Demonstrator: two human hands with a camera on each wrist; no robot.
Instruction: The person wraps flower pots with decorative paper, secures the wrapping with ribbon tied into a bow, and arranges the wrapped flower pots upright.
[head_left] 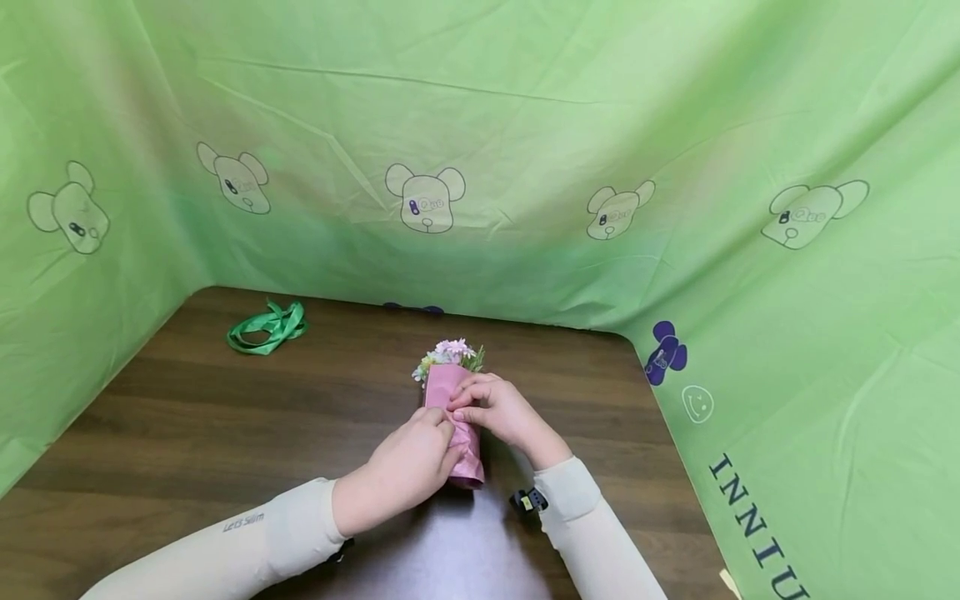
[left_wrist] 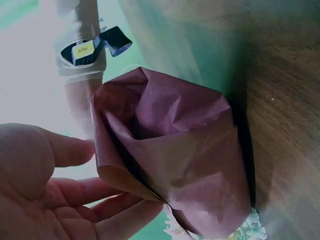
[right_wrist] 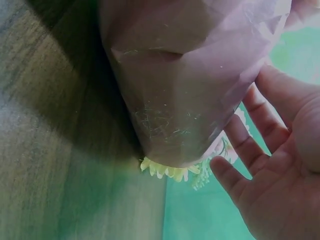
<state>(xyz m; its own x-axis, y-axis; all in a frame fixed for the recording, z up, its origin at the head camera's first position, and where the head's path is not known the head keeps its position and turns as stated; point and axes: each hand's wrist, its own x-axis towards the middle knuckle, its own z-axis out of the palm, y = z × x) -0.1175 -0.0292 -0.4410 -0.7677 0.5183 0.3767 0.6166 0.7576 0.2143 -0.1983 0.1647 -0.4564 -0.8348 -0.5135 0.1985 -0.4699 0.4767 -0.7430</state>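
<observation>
A small bouquet lies on the table, wrapped in pink wrapping paper (head_left: 444, 380). Its pale pink flowers (head_left: 454, 348) and green sprigs stick out at the far end. My left hand (head_left: 408, 462) pinches the paper's overlapping edge on top; in the left wrist view the thumb (left_wrist: 75, 152) is at that edge and the fingers lie under the flap. From the other side my right hand (head_left: 510, 412) pinches the paper near the same seam, thumb and forefinger close together. The right wrist view has the wrapped side (right_wrist: 170, 100) and yellow petals (right_wrist: 167, 170) below the paper's rim.
A loosely coiled green ribbon (head_left: 268, 327) lies at the back left of the brown wooden table (head_left: 225, 433). Green cloth (head_left: 517, 150) printed with bear heads hangs around the back and sides. Black wrist devices (head_left: 529, 501) sit on the sleeves.
</observation>
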